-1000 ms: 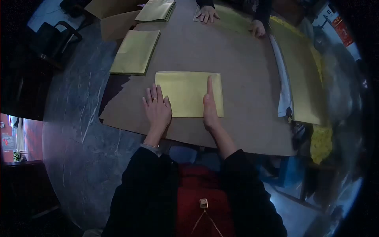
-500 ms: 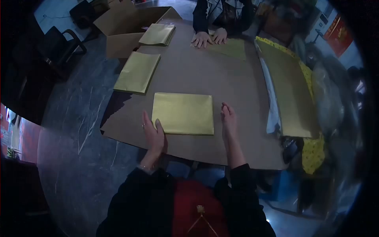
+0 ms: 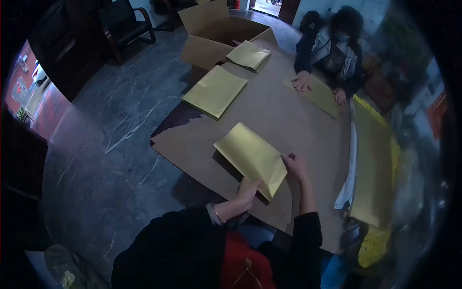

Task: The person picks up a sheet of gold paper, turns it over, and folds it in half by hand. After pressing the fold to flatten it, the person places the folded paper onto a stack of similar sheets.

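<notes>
Head view: brown tabletop (image 3: 269, 108) carries large gold sheets (image 3: 373, 178) along its right side; the folded gold packet (image 3: 251, 155) is at the near edge, tilted, seemingly raised, shadow beneath. Risk, judged: layers could slip or crease at the right corner if the hands pull unevenly, the far end being unsupported by fingers. Left hand (image 3: 246, 191) reaches under the near edge, thumb on top, remaining fingers hidden; right hand (image 3: 297, 166) angles inward, thumb and forefinger pinching the packet's right corner.
</notes>
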Motion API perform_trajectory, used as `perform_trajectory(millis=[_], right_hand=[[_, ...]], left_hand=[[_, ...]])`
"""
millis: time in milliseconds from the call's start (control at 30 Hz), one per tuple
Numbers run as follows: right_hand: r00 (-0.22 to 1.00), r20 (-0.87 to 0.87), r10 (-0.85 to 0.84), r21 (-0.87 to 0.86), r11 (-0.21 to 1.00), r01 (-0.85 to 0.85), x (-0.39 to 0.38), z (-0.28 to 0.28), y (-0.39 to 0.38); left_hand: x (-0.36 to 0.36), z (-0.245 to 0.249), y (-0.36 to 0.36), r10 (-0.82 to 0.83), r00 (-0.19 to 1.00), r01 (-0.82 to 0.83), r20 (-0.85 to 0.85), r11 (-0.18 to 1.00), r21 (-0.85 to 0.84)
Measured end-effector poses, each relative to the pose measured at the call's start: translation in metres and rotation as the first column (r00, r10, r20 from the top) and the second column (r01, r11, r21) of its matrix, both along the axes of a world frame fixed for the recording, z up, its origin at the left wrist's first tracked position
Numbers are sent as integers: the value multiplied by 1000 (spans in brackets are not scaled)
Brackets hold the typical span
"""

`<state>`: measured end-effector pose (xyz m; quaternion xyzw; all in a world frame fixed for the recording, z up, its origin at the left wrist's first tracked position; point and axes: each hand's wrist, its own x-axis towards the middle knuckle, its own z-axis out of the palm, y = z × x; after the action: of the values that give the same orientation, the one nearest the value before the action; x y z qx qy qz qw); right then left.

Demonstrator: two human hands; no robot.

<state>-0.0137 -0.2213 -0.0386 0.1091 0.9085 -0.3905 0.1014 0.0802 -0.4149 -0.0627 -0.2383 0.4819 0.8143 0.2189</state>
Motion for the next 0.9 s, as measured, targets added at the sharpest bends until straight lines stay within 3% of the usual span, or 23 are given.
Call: perform_trajectory(millis=[33, 100, 167, 200, 233, 267, 300, 333, 367, 400, 467, 500, 533, 567, 600, 700, 733, 767, 900], right_hand=[[1000, 13, 26, 60, 998, -27, 8, 1, 3], [978, -207, -12, 0, 1000, 12, 34, -7, 1], [964, -234, -127, -187, 979, 84, 57, -29, 9], [963, -236, -130, -189, 978, 86, 71, -31, 6], [929, -119, -350, -518, 820, 243, 86, -25, -5], [858, 72, -508, -760, 529, 377, 102, -26, -11], [852, 79, -518, -764, 518, 386, 114, -37, -8], [856, -70, -512, -682, 651, 333, 125, -52, -5], [851, -217, -479, -574, 767, 285, 132, -62, -4], [845, -214, -490, -580, 760, 294, 137, -57, -7], [847, -464, -260, -137, 966, 221, 148, -36, -19], [844, -462, -274, -147, 962, 231, 150, -34, -21], [839, -458, -293, -130, 956, 263, 150, -32, -23], [834, -455, -312, -113, 949, 294, 148, -33, -24], [828, -458, -323, -121, 946, 302, 148, -35, -24], [817, -455, -353, -228, 934, 276, 146, -39, -22], [823, -478, -306, -146, 952, 270, 146, -33, -23], [832, -491, -259, -61, 963, 263, 148, -29, -23], [836, -443, -325, -140, 946, 293, 146, -24, -25]], left_hand=[[-1, 2, 2, 12, 991, -28, -131, 992, -123], [-4, 1, -9, 40, 987, -57, -155, 993, -103], [-11, -6, -33, -84, 907, 13, -412, 985, -173], [-23, -1, -48, -43, 872, 5, -488, 997, -79], [-45, 12, -70, -100, 855, 29, -509, 989, -146], [-70, 28, -92, -164, 838, 56, -520, 975, -217], [-94, 45, -110, -185, 794, 9, -578, 956, -293], [-121, 66, -132, -267, 756, 19, -598, 922, -388], [-151, 70, -150, -260, 733, 2, -628, 925, -381], [-184, 73, -171, -281, 770, 57, -573, 925, -376], [-249, 68, -211, -344, 767, 106, -541, 900, -422], [-276, 56, -227, -390, 730, 101, -561, 874, -476], [-295, 46, -238, -431, 750, -8, -502, 753, -658], [-310, 37, -246, -453, 774, -113, -441, 587, -802], [-318, 31, -252, -517, 790, -195, -329, 297, -935], [-348, -4, -274, -450, 837, -192, -311, 291, -937], [-370, -25, -287, -494, 828, -196, -266, 190, -962], [-373, -24, -287, -502, 824, -191, -262, 188, -963], [-383, -39, -298, -424, 819, -304, -386, 250, -919]])
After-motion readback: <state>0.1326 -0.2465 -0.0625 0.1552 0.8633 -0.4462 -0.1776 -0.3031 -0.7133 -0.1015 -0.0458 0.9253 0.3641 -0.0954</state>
